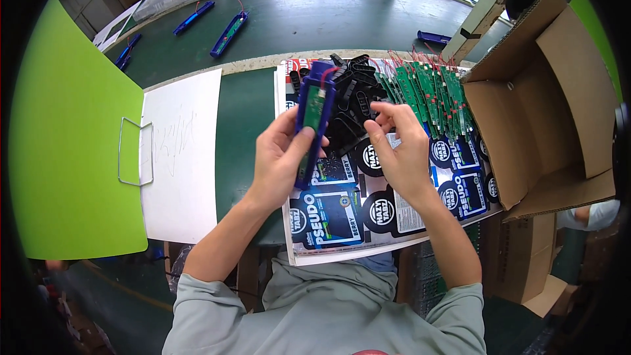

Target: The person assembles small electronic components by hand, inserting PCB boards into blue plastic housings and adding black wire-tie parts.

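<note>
A long blue plastic housing (323, 73) is gripped in my left hand (277, 156), tilted slightly, its open side facing up. Inside it lies a narrow green circuit board (316, 106) with a red wire at the top end; my left thumb presses on it. Just to the right, my right hand (405, 151) has bent fingers, with thumb and forefinger apart and no object visible between them. Those fingertips are beside a pile of black plastic parts (345, 121). Right of that pile lie several green circuit boards (420, 92) with red wires.
Printed sheets (335, 213) cover the work surface under the parts. An open cardboard box (545, 118) stands at right. On the left are a lime-green clip folder (79, 138) and white paper (181, 158). Beyond, several blue housings (230, 34) lie on the green bench (309, 16).
</note>
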`<control>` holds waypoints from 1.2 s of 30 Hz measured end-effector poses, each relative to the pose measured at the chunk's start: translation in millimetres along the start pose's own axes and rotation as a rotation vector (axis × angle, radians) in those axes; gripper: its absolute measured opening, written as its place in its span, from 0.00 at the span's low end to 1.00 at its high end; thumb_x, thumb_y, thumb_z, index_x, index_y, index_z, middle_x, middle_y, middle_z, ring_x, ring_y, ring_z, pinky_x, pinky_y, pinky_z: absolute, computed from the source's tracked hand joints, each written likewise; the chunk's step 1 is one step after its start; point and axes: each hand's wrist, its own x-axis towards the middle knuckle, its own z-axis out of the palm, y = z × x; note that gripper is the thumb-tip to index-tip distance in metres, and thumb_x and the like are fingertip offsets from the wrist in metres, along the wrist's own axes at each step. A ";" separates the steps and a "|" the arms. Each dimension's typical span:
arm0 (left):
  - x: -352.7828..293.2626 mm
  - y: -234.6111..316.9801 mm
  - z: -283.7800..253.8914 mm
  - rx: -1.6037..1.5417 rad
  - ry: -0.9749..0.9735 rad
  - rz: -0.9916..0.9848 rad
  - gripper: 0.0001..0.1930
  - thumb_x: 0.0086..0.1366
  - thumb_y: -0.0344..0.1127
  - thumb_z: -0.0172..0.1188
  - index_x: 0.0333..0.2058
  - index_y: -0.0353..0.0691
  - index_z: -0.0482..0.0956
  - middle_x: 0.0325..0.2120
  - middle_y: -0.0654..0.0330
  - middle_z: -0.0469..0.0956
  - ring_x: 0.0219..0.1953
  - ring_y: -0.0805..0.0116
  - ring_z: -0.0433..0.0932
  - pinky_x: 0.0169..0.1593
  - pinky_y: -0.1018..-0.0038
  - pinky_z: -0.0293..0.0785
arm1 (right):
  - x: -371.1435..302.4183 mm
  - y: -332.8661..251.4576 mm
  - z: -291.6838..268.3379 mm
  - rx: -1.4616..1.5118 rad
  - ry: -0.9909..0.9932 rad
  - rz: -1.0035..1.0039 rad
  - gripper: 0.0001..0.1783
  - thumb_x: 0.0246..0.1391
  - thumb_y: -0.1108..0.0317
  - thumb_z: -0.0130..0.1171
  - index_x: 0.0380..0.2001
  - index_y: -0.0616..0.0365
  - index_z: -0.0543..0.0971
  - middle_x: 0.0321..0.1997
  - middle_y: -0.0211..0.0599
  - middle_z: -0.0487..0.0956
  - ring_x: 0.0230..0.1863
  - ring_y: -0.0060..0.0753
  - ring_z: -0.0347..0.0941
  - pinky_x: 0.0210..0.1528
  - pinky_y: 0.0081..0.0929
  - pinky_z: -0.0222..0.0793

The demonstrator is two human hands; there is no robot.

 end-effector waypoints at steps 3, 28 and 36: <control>3.3 5.1 -4.3 0.001 0.038 0.018 0.18 0.74 0.29 0.53 0.60 0.30 0.70 0.46 0.54 0.79 0.41 0.72 0.80 0.44 0.74 0.81 | -8.6 20.5 -0.2 -0.125 -0.115 -0.025 0.11 0.57 0.70 0.65 0.43 0.60 0.82 0.37 0.42 0.78 0.37 0.42 0.77 0.40 0.37 0.72; 16.5 25.4 -2.1 0.002 0.228 0.016 0.12 0.71 0.26 0.55 0.52 0.37 0.77 0.44 0.60 0.83 0.38 0.81 0.74 0.46 0.80 0.71 | -31.3 63.1 -57.2 -0.056 -0.115 -0.154 0.18 0.51 0.78 0.60 0.48 0.61 0.76 0.35 0.47 0.78 0.33 0.51 0.78 0.36 0.41 0.76; 89.5 36.7 49.3 0.162 0.069 -0.045 0.19 0.70 0.27 0.57 0.58 0.33 0.74 0.47 0.59 0.81 0.42 0.77 0.74 0.49 0.77 0.70 | -28.2 73.6 -58.3 0.210 -0.034 0.110 0.16 0.51 0.78 0.62 0.46 0.62 0.77 0.25 0.30 0.74 0.22 0.19 0.72 0.25 0.22 0.69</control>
